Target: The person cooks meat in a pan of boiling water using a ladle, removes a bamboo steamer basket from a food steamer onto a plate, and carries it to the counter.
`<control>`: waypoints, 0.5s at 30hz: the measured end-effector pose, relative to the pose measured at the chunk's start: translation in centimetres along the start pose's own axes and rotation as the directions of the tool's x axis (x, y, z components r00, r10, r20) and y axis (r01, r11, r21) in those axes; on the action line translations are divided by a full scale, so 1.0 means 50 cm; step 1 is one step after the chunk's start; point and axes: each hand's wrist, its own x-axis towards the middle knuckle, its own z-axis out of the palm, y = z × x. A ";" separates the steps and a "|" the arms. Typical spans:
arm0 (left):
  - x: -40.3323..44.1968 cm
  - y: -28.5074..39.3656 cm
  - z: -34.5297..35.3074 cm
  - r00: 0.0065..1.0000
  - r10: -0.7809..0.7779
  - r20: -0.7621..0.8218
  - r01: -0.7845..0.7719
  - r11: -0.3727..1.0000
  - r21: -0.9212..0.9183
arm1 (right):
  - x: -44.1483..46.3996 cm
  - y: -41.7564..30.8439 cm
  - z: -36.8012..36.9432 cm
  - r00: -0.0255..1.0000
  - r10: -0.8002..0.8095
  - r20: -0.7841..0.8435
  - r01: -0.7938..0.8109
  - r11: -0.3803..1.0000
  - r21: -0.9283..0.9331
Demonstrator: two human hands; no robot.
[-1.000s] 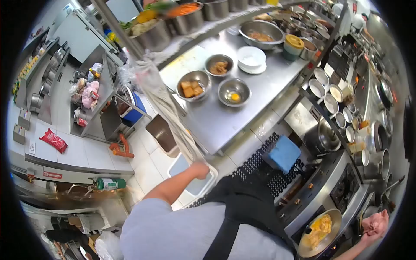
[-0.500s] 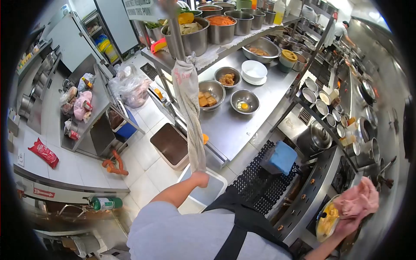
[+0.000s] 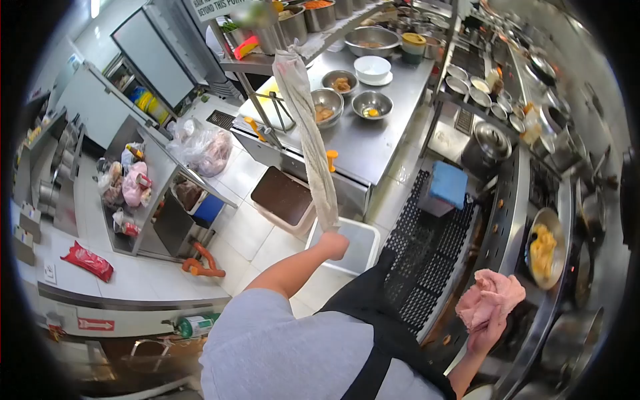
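**Two grips, well apart**

Left hand [image 3: 335, 246] clamped round the lower end of a long pale cloth [image 3: 305, 127]. Upper end hangs at the near corner of the raised shelf [image 3: 250, 66]; cloth runs almost straight between the two, which suggests some tension. Corner hanging probably keeps it within reach.

Right hand [image 3: 485, 339] closed on a bunched pink cloth [image 3: 490, 300], held up beside the stove [image 3: 512, 177]. Folds hide part of the fingers; bunching likely gives a thick wad that fills the palm. Pan [image 3: 560, 240] with yellow food [image 3: 543, 252] sits on the stove, apart from the cloth.

Steel table [image 3: 363, 150]: egg bowl [image 3: 363, 103] nearest the right edge, two bowls of browned pieces [image 3: 341, 84] further in, one partly behind the pale cloth. Separate bowls presumably keep the foods from mixing. White bowl [image 3: 372, 68] stacked on a plate toward the far edge, perhaps to save room. Bare strip along the table's front edge.
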 end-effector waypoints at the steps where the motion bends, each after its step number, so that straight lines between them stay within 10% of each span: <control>1: -0.017 0.008 0.012 0.998 0.050 -0.024 -0.050 0.999 0.014 | -0.038 0.009 0.000 0.999 0.015 -0.041 -0.015 1.000 0.002; 15: -0.178 0.007 0.038 0.992 0.109 0.062 -0.117 0.982 0.145 | -0.276 0.041 0.025 0.996 0.074 -0.053 -0.082 0.985 -0.155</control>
